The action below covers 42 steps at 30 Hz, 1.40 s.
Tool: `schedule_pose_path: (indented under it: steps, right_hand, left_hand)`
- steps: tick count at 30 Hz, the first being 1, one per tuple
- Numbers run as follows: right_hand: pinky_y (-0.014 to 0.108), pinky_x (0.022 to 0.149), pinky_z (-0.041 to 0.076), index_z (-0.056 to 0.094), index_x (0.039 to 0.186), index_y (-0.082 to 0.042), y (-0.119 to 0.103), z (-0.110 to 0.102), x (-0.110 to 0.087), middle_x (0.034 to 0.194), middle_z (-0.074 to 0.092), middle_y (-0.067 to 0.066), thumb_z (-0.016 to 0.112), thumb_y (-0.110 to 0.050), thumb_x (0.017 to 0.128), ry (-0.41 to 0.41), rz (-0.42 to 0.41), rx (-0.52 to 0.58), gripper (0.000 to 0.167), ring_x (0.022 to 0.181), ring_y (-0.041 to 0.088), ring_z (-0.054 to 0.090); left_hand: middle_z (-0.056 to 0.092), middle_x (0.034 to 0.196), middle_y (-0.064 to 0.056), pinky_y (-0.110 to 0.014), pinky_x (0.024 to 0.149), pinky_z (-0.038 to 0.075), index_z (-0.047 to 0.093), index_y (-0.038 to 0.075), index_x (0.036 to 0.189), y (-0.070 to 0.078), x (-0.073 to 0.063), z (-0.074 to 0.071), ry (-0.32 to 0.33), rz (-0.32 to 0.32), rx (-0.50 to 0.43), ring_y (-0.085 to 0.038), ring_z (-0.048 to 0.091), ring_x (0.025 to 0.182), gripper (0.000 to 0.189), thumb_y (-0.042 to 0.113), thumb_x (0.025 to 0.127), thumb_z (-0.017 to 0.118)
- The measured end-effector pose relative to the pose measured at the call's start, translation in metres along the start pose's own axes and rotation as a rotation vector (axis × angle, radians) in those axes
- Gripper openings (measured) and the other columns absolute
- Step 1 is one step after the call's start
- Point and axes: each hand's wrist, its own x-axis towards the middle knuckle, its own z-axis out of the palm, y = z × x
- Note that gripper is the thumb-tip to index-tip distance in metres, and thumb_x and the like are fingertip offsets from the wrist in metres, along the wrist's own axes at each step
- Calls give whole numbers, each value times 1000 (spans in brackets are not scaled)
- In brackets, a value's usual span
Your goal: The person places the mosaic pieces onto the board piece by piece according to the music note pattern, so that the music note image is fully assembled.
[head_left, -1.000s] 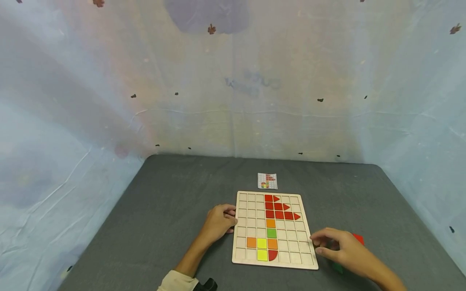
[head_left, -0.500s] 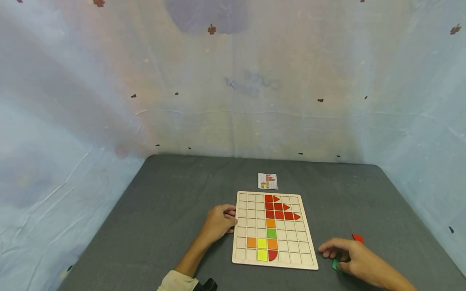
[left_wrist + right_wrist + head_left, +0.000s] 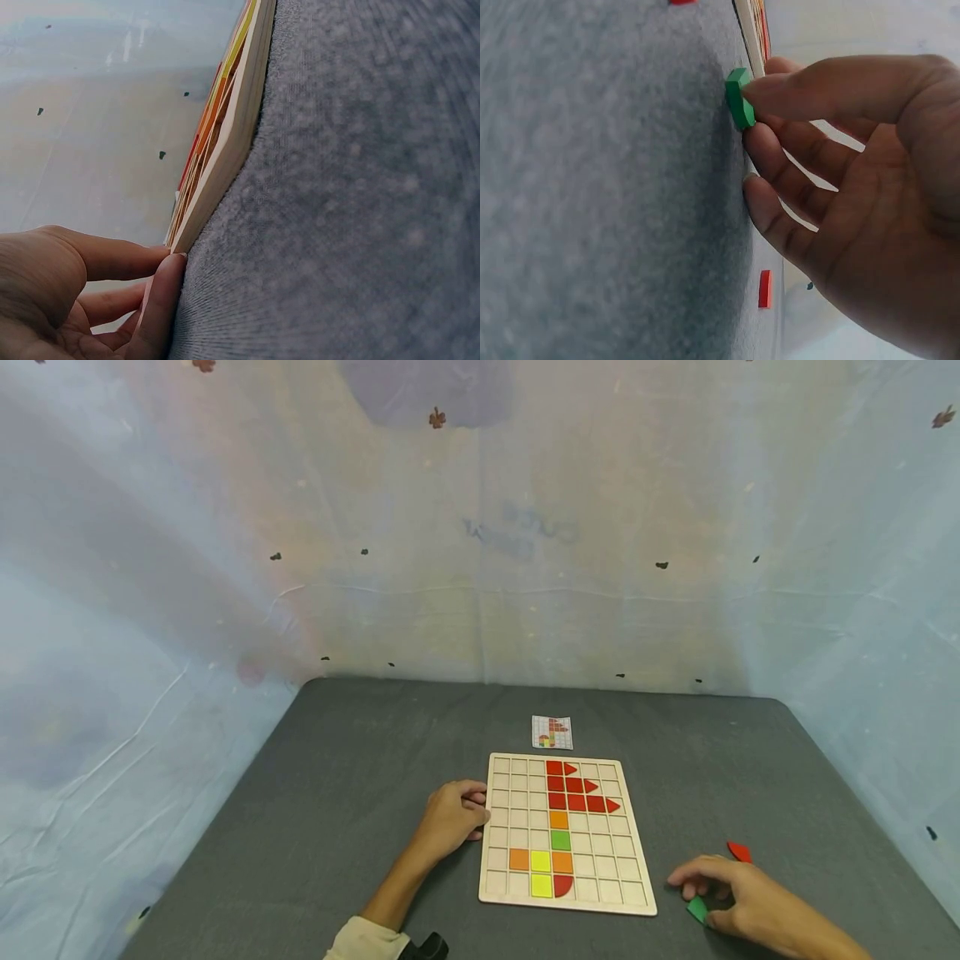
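A pale wooden grid board [image 3: 600, 893] lies flat on the table, with red, orange, yellow and green pieces set in its cells. My left hand [image 3: 447, 814] grips the board's left edge; in the left wrist view its thumb and a finger meet at the wooden rim [image 3: 232, 135]. To the right of the board, my right hand [image 3: 738, 893] is low over the table with loosely bent fingers. Its thumb touches a small green piece [image 3: 739, 97], whose curved shape [image 3: 697, 910] shows on the table in the head view. The other fingertips stand apart from it.
A small pattern card [image 3: 552, 732] lies beyond the board. One loose red piece [image 3: 738, 852] is on the table just past my right hand. The dark grey table [image 3: 390, 735] meets a pale hanging cloth [image 3: 480, 610] at the back.
My right hand has drawn back to the right, away from the board's edge, uncovering more of the green and red pieces. The left hand and the board have stayed put.
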Motion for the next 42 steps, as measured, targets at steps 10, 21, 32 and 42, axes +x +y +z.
schedule_pose_path:
  steps: [10,21,32,42]
  right_hand:
    - [22,65,48,73,117,-13,7,1,-6,91,61,-10,82,6,77,154,-137,-204,45,83,6,59]
    - [22,58,45,73,110,-5,5,-5,-6,85,59,-16,81,-4,89,77,-2,-161,22,75,-1,55]
    - [22,58,48,73,99,-3,7,-7,-5,84,61,-18,83,3,81,94,0,-208,22,74,-6,53]
    - [21,59,46,74,99,-12,6,-4,-3,86,59,-21,85,-9,85,114,2,-268,18,75,-6,52]
  left_hand:
    - [69,109,-16,-29,62,65,69,-7,127,-1,1,1,5,5,11,-18,70,88,40,-3,88,75]
    - [70,108,-16,-29,62,65,70,-7,127,0,1,1,8,5,12,-18,70,89,40,-3,88,75]
    - [69,108,-15,-29,63,65,69,-7,127,1,1,1,3,4,20,-18,70,88,40,-2,88,75]
    - [69,108,-15,-28,62,65,69,-7,127,0,0,1,3,9,22,-18,70,88,40,-3,88,75]
